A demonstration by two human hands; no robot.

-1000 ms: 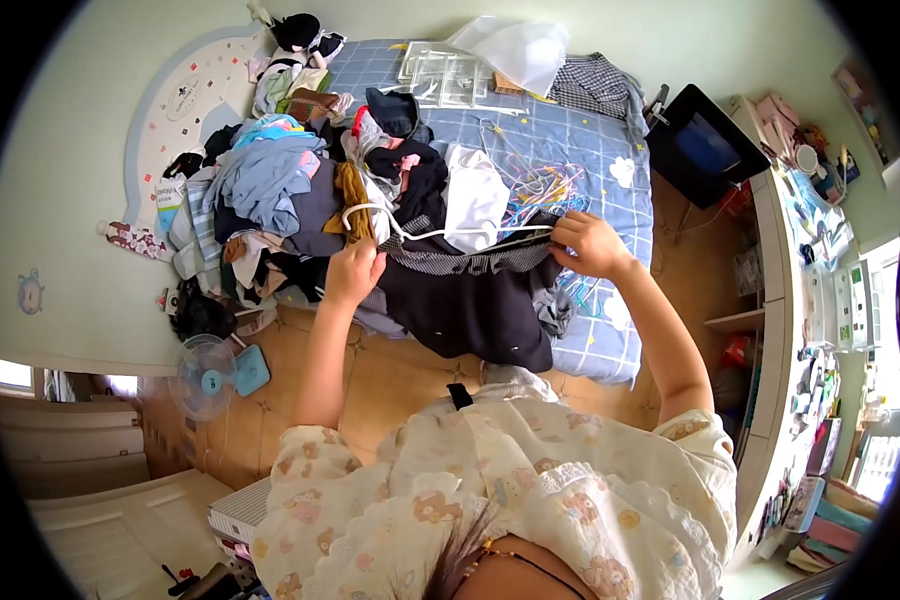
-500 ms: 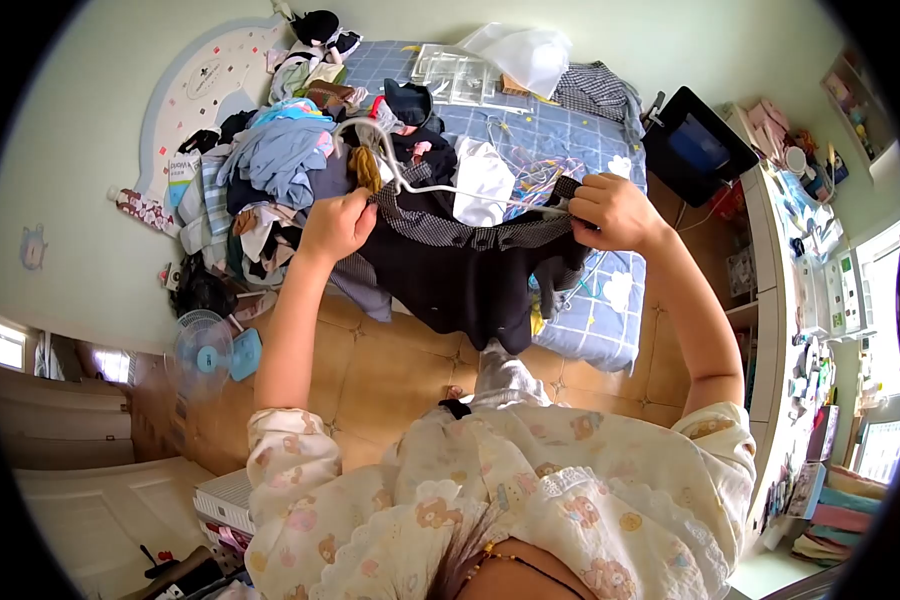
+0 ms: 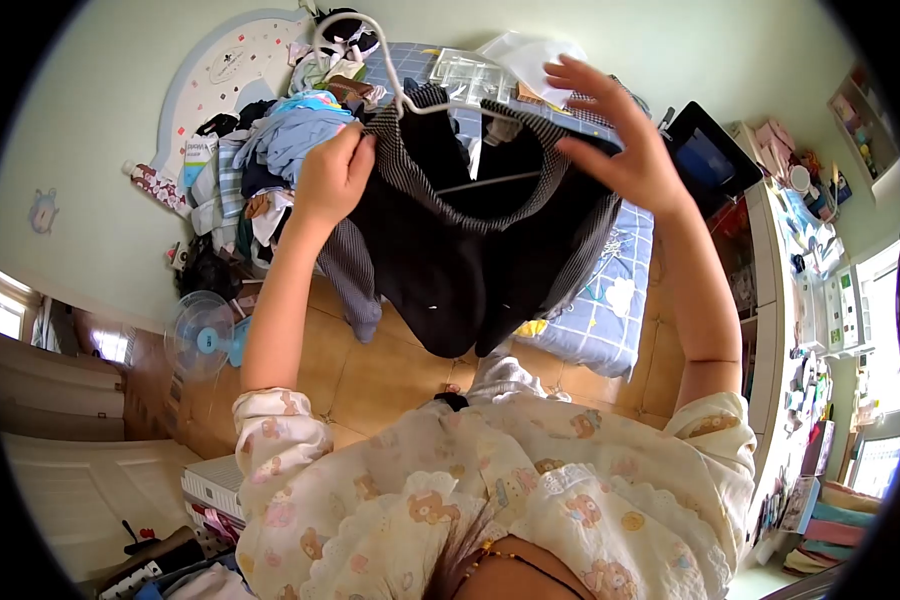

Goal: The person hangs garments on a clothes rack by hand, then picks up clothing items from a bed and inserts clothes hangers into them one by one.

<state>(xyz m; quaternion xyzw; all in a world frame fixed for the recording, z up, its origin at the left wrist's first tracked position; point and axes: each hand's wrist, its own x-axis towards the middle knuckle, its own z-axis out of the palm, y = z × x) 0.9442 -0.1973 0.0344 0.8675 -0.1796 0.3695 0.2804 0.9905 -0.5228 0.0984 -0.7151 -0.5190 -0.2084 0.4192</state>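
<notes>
A black garment (image 3: pixel 440 275) with striped grey trim around its wide opening hangs in front of me, above the floor and the bed's edge. A white hanger (image 3: pixel 390 62) is inside it, with the hook sticking out at the upper left and its lower bar showing through the opening. My left hand (image 3: pixel 336 178) is closed on the garment's trim at the left, beside the hanger's neck. At the opposite side my right hand (image 3: pixel 620 140) is open, fingers spread, its thumb close to the trim; whether it touches is unclear.
Behind the garment is a bed with a blue checked cover (image 3: pixel 625 290). Heaped clothes (image 3: pixel 280 145) cover its left part, and a clear plastic bag (image 3: pixel 535 60) lies at the back. A fan (image 3: pixel 202 338) stands left on the tiled floor; a black monitor (image 3: pixel 708 155) is at the right.
The garment and hanger have risen, and the garment's opening now spreads wide. My right hand has let go of the trim, opened its fingers and moved up. My left hand keeps its hold.
</notes>
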